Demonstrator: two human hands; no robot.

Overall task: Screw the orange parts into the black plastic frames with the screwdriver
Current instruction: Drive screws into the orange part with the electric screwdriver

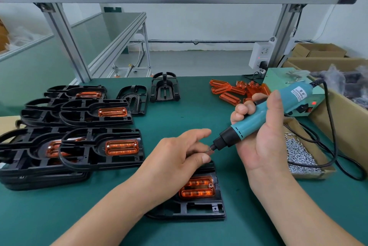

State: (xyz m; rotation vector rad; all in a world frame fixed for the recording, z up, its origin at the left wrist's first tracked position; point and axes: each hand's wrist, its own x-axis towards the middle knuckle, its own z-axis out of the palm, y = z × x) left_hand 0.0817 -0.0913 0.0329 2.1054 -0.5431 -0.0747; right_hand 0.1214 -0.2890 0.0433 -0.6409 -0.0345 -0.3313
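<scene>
1. Teal electric screwdriver (pixel 249 124) sits clamped in my right grip (pixel 264 136).
2. My left grip (pixel 175 158) pinches a tiny screw (pixel 207 150), barely visible, at its bit.
3. Black plastic frame (pixel 201 209) with translucent orange part (pixel 197 188) lies on green worktop (pixel 189 118), half hidden under that grip.

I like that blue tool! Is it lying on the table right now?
No, the right hand grips the blue screwdriver above the table, its tip at a screw the left hand pinches.
</scene>
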